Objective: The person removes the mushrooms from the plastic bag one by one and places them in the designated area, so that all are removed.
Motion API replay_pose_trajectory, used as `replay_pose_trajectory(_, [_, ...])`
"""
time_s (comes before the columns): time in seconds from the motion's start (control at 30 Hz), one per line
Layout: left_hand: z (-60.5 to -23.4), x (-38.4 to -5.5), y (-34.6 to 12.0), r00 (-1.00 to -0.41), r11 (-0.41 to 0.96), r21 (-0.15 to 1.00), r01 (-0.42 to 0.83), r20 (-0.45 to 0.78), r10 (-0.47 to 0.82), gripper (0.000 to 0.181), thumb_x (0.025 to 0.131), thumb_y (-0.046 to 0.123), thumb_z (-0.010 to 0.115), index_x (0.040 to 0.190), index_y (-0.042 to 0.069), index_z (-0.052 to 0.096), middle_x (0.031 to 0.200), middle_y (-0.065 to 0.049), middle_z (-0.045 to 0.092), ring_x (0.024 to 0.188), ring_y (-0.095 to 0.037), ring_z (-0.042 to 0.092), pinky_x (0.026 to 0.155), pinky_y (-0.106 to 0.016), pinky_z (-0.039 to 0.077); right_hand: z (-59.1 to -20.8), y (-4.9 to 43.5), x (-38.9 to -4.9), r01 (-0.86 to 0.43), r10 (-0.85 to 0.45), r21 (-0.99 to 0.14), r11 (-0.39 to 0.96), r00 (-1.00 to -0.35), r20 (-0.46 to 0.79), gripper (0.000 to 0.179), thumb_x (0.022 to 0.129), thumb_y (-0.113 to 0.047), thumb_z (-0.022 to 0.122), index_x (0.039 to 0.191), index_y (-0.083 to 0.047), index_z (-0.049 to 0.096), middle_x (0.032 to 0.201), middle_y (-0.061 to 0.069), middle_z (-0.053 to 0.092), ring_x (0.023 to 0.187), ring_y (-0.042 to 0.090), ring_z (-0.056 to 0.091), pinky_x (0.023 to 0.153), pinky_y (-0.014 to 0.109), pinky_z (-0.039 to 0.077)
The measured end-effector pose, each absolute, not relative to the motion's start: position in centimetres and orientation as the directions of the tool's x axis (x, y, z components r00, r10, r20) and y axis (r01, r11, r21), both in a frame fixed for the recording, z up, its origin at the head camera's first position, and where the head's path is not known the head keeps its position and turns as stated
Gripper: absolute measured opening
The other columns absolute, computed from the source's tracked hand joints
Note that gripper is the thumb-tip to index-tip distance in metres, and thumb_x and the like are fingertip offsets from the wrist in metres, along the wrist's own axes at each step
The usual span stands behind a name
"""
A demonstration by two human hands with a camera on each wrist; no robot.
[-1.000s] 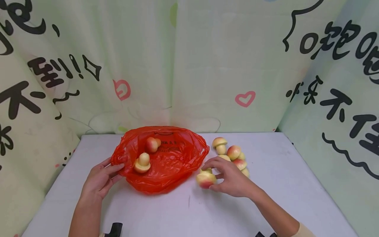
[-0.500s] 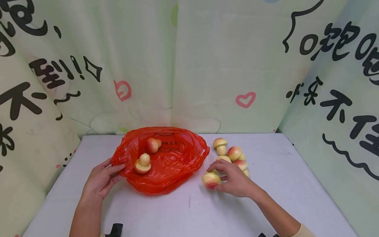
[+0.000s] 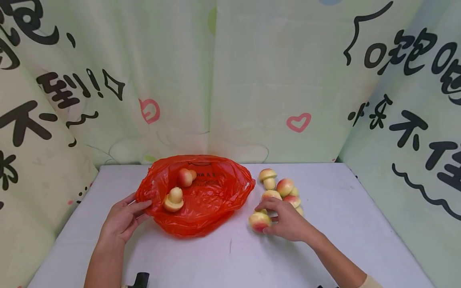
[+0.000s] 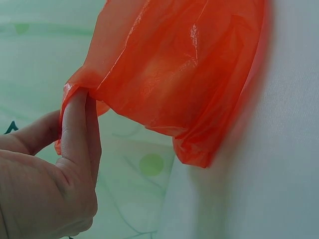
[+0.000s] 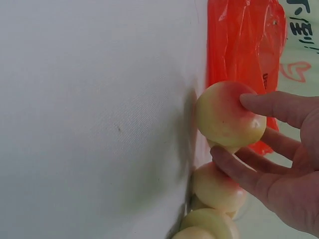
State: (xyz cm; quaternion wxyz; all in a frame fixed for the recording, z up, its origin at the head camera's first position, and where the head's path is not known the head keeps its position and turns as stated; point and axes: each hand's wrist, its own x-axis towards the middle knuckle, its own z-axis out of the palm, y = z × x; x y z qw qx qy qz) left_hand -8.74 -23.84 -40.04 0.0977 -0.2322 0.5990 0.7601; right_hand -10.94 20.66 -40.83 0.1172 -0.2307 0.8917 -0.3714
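A red plastic bag [image 3: 212, 216] lies with its mouth spread on the table. Two toy mushrooms are inside: one stem-up [image 3: 174, 202] at the front, one on its side [image 3: 185, 177] behind it. At the bag's left rim, my left hand [image 3: 122, 218] pinches the film; the left wrist view shows the red film [image 4: 164, 69] between thumb and fingers. To the right of the bag, my right hand [image 3: 288, 220] holds another mushroom with a yellow and red cap [image 5: 227, 114]. Its thumb presses the cap while a fingertip touches near the stem.
Several more toy mushrooms cluster just beyond the right hand, among them an upright one [image 3: 267, 178] and a reddish one [image 3: 285, 187]. They sit on a white-covered table [image 3: 201, 264]. A printed curtain [image 3: 248, 80] encloses the back and sides.
My right hand has shifted a little to the right with the mushroom, away from the bag, uncovering more of a mushroom behind it. The left hand and bag keep their place.
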Motion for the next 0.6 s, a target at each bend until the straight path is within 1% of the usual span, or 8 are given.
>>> replay_pose_trajectory(0.2, [-40.03,-8.75,-23.85,-0.876,-0.266,0.867,-0.422,-0.466,-0.127,0.081,0.1,0.021,0.071,0.167,0.02,0.025,0.154,-0.005,0.044,0.101,-0.004,0.071,0.094,-0.026,0.059,-40.96,20.72,-10.95,-0.326,-0.491,-0.705,0.63,-0.87,-0.036,0.043,0.083,-0.009,0.086,0.123,-0.007,0.071,0.132,0.011,0.064,0.12,0.034,0.065,0.09,0.041,0.063])
replay_pose_trajectory(0.43, [-40.01,-8.73,-23.87,-0.875,-0.266,0.865,-0.425,-0.468,-0.124,0.081,0.101,0.021,0.071,0.167,0.02,0.025,0.155,-0.006,0.042,0.101,-0.004,0.071,0.095,-0.026,0.059,-41.25,20.86,-10.99,-0.366,-0.504,-0.685,0.63,-0.864,-0.002,0.036,0.082,-0.007,0.084,0.116,-0.011,0.073,0.116,0.001,0.07,0.113,0.031,0.071,0.09,0.042,0.063])
replay_pose_trajectory(0.5, [-40.01,-8.71,-23.89,-0.875,-0.266,0.865,-0.426,-0.468,-0.123,0.081,0.101,0.02,0.071,0.167,0.02,0.024,0.155,-0.006,0.042,0.101,-0.004,0.071,0.095,-0.026,0.059,-41.28,20.92,-10.97,-0.358,-0.5,-0.692,0.627,-0.866,-0.005,0.035,0.083,-0.006,0.083,0.116,-0.011,0.073,0.116,0.001,0.069,0.114,0.033,0.071,0.089,0.042,0.064])
replay_pose_trajectory(0.6, [-40.02,-8.69,-23.92,-0.875,-0.267,0.865,-0.425,-0.468,-0.123,0.081,0.101,0.02,0.071,0.167,0.021,0.024,0.155,-0.006,0.042,0.101,-0.004,0.071,0.094,-0.026,0.059,-41.31,21.01,-10.94,-0.326,-0.487,-0.711,0.623,-0.873,-0.026,0.036,0.084,-0.006,0.082,0.118,-0.01,0.071,0.119,0.004,0.069,0.116,0.037,0.07,0.087,0.04,0.064])
